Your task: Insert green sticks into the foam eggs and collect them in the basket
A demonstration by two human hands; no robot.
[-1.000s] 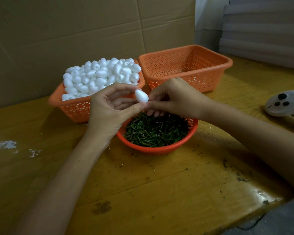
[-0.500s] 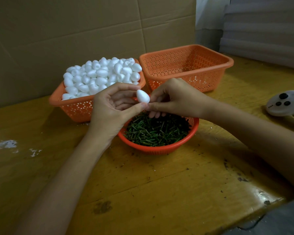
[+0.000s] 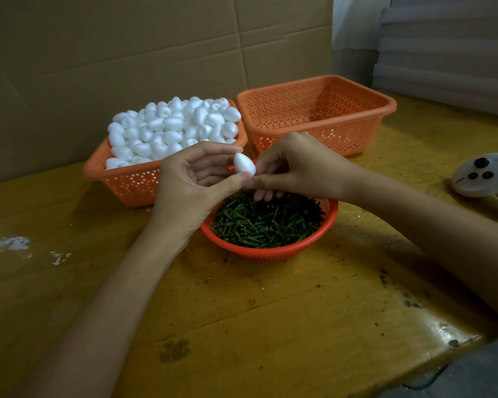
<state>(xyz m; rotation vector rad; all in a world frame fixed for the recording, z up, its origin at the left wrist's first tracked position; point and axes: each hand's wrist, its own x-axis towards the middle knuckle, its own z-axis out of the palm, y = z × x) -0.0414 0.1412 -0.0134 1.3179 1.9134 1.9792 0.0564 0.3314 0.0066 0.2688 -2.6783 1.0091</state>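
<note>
Little has shifted in the last second; the left hand (image 3: 190, 182) still grasps the small white foam egg (image 3: 244, 163) between thumb and forefinger, lifted a touch higher and tipped slightly from where it was. The right hand (image 3: 299, 165) stays closed against the egg's lower end, thumb and forefinger pinched tight; what they pinch is hidden from where I stand, though I'd judge it a green stick being pushed in. So the insertion looks under way rather than finished; this egg has not yet gone anywhere.

Both hands hover just above the round orange plastic bowl (image 3: 270, 251), which is full of short dark green sticks (image 3: 265, 222). Behind it on the left stands a rectangular orange perforated basket (image 3: 127, 182) heaped with white foam eggs (image 3: 173, 124); beside that, on the right and almost touching, is a second rectangular orange perforated basket (image 3: 342, 133) with nothing showing inside, so by my reckoning the collecting has barely begun.

All of it sits on a worn, glossy yellow-brown wooden table (image 3: 242, 311), stained dark in patches; white crumbs (image 3: 12, 244) lie at its left edge; a white oval device with black buttons (image 3: 483, 173) rests off to the right. Brown cardboard sheets (image 3: 127, 53) wall in the back; pale stacked boards (image 3: 443, 53) fill the far right corner.
</note>
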